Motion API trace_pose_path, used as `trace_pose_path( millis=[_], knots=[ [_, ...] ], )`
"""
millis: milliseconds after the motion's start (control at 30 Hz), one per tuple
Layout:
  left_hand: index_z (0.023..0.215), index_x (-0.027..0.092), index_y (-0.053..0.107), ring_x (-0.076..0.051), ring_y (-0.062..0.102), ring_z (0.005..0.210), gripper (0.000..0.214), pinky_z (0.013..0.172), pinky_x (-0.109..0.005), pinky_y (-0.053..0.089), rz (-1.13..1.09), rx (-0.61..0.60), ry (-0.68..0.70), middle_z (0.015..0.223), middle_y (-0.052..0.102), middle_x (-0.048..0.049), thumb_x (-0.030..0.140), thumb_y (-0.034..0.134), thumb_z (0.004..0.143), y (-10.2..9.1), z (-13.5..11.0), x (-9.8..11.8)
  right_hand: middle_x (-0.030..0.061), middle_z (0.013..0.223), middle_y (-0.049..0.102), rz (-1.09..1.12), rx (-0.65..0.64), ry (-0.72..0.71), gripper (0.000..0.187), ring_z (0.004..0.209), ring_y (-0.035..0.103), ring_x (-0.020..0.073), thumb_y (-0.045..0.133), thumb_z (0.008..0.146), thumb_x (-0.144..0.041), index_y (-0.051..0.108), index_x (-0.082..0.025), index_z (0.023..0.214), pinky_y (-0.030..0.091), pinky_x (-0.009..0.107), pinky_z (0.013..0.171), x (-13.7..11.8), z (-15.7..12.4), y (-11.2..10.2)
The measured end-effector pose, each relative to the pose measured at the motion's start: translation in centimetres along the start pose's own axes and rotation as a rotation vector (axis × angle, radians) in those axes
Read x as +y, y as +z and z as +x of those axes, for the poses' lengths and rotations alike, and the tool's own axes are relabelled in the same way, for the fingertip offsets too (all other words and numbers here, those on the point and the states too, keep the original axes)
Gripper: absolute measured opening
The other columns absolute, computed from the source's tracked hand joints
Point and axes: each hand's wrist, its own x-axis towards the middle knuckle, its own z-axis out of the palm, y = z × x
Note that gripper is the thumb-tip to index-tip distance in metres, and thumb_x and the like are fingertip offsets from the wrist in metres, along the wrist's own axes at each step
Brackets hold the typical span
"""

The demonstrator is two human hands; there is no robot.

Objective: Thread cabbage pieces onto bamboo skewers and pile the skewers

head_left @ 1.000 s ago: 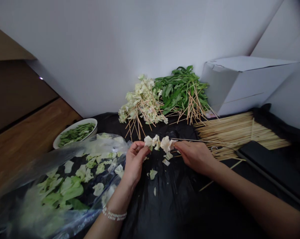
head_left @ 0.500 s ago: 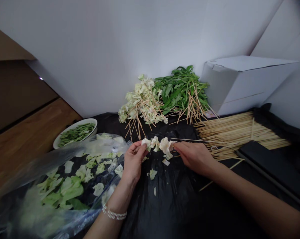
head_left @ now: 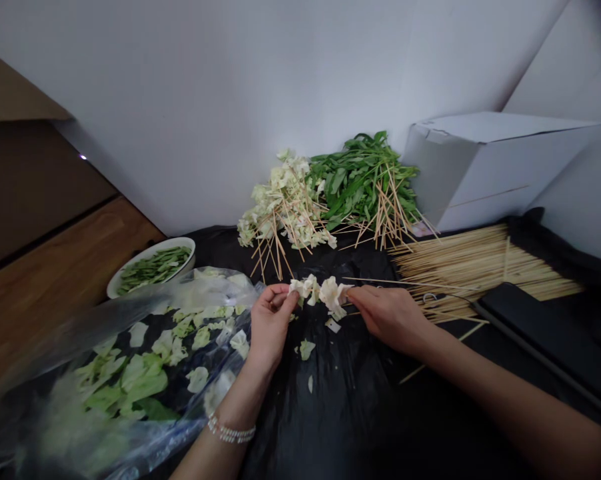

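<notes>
Over a black plastic sheet (head_left: 340,413) I hold a thin bamboo skewer threaded with pale cabbage pieces (head_left: 320,291). My left hand (head_left: 270,320) pinches the leftmost piece at the skewer's tip. My right hand (head_left: 388,313) is closed on the skewer just right of the cabbage, and the stick runs on past it to the right. A few loose cabbage bits (head_left: 306,348) lie on the sheet below my hands.
A clear bag of cut cabbage leaves (head_left: 145,360) lies at the left, with a white bowl of green strips (head_left: 153,267) behind it. Finished cabbage skewers (head_left: 280,207) and leafy green skewers (head_left: 365,183) lean on the wall. A pile of bare skewers (head_left: 480,267) and a white box (head_left: 490,167) are at the right.
My left hand has pushed the leftmost cabbage piece rightwards along the skewer, so the pieces sit closer together. My right hand has hardly moved.
</notes>
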Motion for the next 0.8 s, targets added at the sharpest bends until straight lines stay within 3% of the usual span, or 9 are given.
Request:
trace_pose_path(
  millis=[633,800],
  knots=[
    [0.081,0.017,0.067,-0.011,0.063,0.063,0.021,0.063,-0.021,0.047,0.071,-0.043,0.015,0.073,0.072,0.0001,0.029,0.079,0.069,0.68,-0.68,0.27,0.0026,0.084,0.070,0.026,-0.058,-0.005,0.029,0.070,0.063,0.0135,0.043,0.090,-0.008,0.061,-0.019,0.110,0.038,0.025,0.060,-0.31,-0.05,-0.27],
    [0.082,0.016,0.066,-0.011,0.062,0.063,0.020,0.063,-0.021,0.047,0.076,-0.077,0.019,0.073,0.071,-0.0001,0.028,0.077,0.070,0.76,-0.81,-0.18,0.0012,0.076,0.066,-0.026,-0.031,-0.047,0.028,0.064,0.060,0.0145,0.046,0.085,-0.004,0.063,-0.017,0.102,0.034,0.027,0.057,-0.59,0.01,-0.41]
  ],
)
